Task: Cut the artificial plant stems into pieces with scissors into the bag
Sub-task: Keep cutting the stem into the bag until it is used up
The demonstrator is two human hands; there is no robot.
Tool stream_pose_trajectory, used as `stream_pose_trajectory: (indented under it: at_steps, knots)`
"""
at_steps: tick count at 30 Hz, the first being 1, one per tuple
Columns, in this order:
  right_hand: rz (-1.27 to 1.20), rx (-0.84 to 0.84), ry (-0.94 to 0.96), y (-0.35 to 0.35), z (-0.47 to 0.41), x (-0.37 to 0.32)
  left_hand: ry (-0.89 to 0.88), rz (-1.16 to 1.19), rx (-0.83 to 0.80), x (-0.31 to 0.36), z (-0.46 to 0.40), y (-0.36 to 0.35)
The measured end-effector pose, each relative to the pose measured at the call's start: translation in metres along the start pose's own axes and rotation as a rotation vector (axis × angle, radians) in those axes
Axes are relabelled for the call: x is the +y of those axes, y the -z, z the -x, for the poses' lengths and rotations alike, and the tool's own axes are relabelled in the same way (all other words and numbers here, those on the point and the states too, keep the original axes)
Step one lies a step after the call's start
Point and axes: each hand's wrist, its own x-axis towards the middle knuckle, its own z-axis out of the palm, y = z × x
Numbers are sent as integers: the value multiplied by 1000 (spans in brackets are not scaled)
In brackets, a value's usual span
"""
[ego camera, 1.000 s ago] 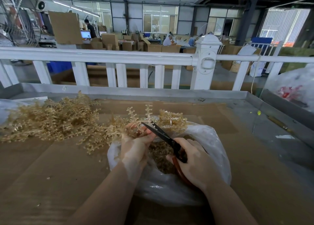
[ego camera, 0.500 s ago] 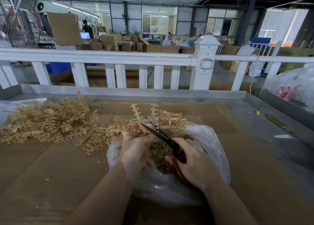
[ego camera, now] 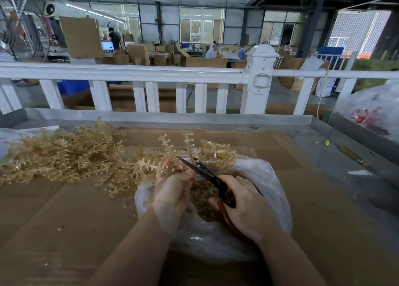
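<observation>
My left hand grips a beige artificial plant stem whose knobbly branches stick up above the open mouth of a clear plastic bag. My right hand holds scissors with dark blades and red-brown handles. The blades are parted around the stem just beyond my left fingers. Cut beige pieces lie inside the bag between my hands. A pile of uncut stems spreads over the cardboard to the left.
The work surface is a cardboard sheet in a metal-rimmed table. A white railing runs behind it. Another filled plastic bag sits at the far right. People and cartons are in the distant hall.
The stem's upright branches have shifted slightly right and the scissor blades have moved a little along it. Both hands stay over the bag.
</observation>
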Motion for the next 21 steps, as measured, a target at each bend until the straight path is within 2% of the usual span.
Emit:
stream_pose_trajectory:
  at_steps: [9,17,21]
  knots:
    - [5,-18,9,3,0,-4,59,97,-49,-2,-2,2]
    - [43,-30,0,4,0,-6,102,74,-32,3,-1,0]
    - [75,-41,-5,4,1,-5,144,59,-95,12,0,3]
